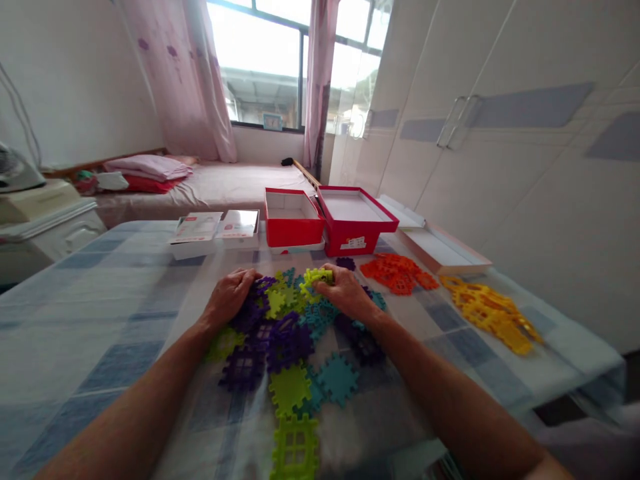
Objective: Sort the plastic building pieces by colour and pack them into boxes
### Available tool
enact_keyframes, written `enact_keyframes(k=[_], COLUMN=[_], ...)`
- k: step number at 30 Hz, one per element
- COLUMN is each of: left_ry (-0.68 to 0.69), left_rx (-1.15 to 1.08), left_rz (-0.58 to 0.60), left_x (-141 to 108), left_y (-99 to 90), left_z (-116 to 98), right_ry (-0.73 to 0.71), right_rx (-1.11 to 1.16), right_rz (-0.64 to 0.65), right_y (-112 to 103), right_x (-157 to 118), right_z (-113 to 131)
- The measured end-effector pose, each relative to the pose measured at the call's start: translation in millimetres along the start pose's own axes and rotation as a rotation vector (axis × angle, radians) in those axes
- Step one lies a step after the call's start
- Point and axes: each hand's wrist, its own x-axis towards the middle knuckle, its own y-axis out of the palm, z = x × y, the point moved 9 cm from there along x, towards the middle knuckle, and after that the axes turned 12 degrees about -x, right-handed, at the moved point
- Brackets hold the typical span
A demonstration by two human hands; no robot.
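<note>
Your right hand (345, 291) grips lime pieces (311, 281) toward the surface's far edge (143, 223). Your left hand (231, 293) has an unclear hold.

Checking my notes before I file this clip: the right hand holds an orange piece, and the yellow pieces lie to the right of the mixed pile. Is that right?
Not quite: the piece in the right hand is lime green, not orange, as the head view shows. The yellow pieces do lie to the right of the mixed pile.
</note>
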Motion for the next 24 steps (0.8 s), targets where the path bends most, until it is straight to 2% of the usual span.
enact_keyframes(k=[7, 10, 13, 17, 24], left_ry=[-0.001, 0.012, 0.032, 0.045, 0.06], left_rx=[0.014, 0.038, 0.054, 0.06, 0.054], left_rz=[0.009, 0.009, 0.004, 0.007, -0.003], left_x=[-1, -1, -2, -2, -2], left_y=[0.5, 0.6, 0.8, 1.7, 2.4], left_z=[1, -3, -6, -7, -7], right_ry=[0.153, 0.164, 0.103, 0.032, -0.108], right_rx=[0.232, 0.192, 0.143, -0.055, -0.378], right_rz=[-0.176, -0.14, 0.027, 0.199, 0.306], right_y=[-49, -58, -44, -13, 46], right_x=[9, 5, 0, -3, 14], right_z=[-45, -47, -32, -4, 37])
